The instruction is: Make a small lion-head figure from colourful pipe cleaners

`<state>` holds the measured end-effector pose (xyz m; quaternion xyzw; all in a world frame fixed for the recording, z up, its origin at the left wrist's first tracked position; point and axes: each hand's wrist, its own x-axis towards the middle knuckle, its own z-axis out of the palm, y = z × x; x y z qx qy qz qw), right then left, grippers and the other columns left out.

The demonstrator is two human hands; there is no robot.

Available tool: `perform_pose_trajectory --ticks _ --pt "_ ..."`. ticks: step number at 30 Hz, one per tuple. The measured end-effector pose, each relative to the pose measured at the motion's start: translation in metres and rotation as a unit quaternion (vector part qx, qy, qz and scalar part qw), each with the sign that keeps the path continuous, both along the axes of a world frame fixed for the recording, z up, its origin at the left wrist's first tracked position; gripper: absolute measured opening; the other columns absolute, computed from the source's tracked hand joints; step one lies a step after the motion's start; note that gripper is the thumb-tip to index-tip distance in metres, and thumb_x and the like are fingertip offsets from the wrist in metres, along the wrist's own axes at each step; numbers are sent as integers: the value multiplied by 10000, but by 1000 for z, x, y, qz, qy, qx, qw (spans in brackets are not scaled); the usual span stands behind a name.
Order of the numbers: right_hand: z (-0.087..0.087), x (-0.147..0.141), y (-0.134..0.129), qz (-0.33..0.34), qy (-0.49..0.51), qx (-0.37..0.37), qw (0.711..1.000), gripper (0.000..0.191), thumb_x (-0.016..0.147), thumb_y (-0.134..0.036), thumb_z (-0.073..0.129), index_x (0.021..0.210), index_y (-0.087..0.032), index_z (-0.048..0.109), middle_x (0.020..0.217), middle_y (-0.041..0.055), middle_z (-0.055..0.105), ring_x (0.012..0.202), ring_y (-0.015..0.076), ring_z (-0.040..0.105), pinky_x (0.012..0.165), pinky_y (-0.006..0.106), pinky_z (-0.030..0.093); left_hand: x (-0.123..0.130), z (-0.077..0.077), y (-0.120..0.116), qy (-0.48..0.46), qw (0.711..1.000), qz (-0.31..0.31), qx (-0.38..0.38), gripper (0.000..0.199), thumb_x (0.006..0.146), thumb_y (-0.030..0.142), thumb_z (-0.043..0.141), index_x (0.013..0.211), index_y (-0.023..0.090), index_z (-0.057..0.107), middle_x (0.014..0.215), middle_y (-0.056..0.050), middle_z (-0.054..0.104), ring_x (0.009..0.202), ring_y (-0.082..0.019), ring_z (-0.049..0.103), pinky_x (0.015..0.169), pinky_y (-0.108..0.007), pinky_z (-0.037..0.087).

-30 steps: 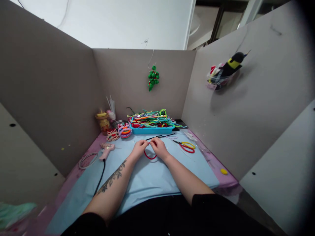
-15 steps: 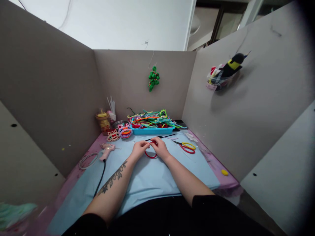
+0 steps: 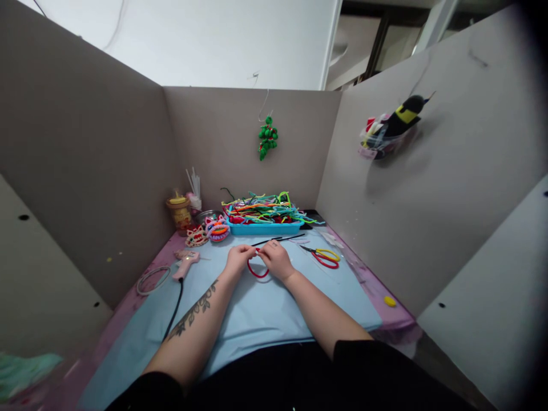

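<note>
Between my fingertips is a red pipe cleaner, bent into a loop that hangs down toward me. My left hand pinches it on the left side near the top. From the other side my right hand pinches it close by, the fingertips nearly meeting. The exact spot where its ends lie is partly hidden by the fingers. Just beyond my hands, black pipe cleaners lie on the blue table cover.
A blue tray heaped with colourful pipe cleaners stands at the back. Scissors with red and yellow handles lie right. To the left are a pink glue gun with its cord, two fuzzy figures and a lidded cup.
Both hands have shifted slightly left, and the red loop has swung left with them. My right hand's fingers have turned inward a little over the pipe cleaner.
</note>
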<state>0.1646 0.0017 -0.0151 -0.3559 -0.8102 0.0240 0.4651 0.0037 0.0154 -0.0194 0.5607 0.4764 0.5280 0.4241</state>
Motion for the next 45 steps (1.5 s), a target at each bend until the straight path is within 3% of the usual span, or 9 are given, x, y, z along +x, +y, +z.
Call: perform_pose_trajectory --ticks 5,9,14,21,26,32,38,41,45 --pt "-1 -2 -2 -1 -44 -1 999 216 917 -279 527 728 -229 620 751 69 603 817 225 517 757 348 425 -2 1 1 -19 1000 -12 -15 349 565 498 708 600 152 668 573 -45 647 569 -159 552 598 -294 426" --pt "-6 -2 4 19 61 -65 996 115 844 -325 604 814 -217 628 819 58 626 824 210 556 771 347 453 -2 4 0 -22 1000 -17 -3 348 586 500 710 625 157 665 604 -39 646 613 -163 554 634 -293 423" --pt "-9 2 15 39 261 -243 934 262 818 -438 545 856 -190 624 789 41 650 730 176 579 667 299 467 0 7 -3 -20 999 -37 11 328 609 468 726 704 156 688 676 -34 674 677 -169 578 692 -294 427" --pt "-5 1 11 135 256 -364 885 233 674 -397 680 670 -178 601 571 -30 578 549 119 493 575 261 403 0 5 -2 11 998 -50 47 282 623 427 733 706 159 706 710 -38 693 710 -185 598 731 -306 445" --pt "-6 0 11 98 220 -329 913 210 670 -373 661 650 -184 570 555 -45 538 532 112 450 547 246 358 -1 5 -2 33 998 -27 53 268 615 415 728 675 156 696 671 -22 665 685 -172 567 706 -295 429" --pt "-7 1 8 -19 89 -133 987 123 757 -224 547 637 -198 551 636 -8 540 621 145 497 598 258 374 3 8 -7 9 999 -33 3 314 584 440 737 567 152 611 525 29 523 563 -117 441 585 -258 341" --pt "-6 -2 4 -95 -14 19 995 131 847 -194 537 759 -195 634 774 68 630 787 208 571 726 301 429 3 11 -9 -10 997 -74 -34 297 609 433 681 572 142 634 485 17 500 502 -107 406 530 -258 324" --pt "-7 -3 5 -83 19 6 996 143 863 -200 518 801 -198 647 811 73 640 815 210 579 759 310 442 1 13 -8 -12 997 -77 -26 300 615 439 682 590 142 647 503 10 522 507 -114 426 534 -264 341" --pt "-9 1 10 -64 156 -114 979 132 797 -317 605 815 -190 637 827 57 631 760 195 566 721 313 449 -1 14 -7 -4 999 -41 19 272 629 420 711 652 152 675 619 -10 614 630 -144 515 641 -277 399"
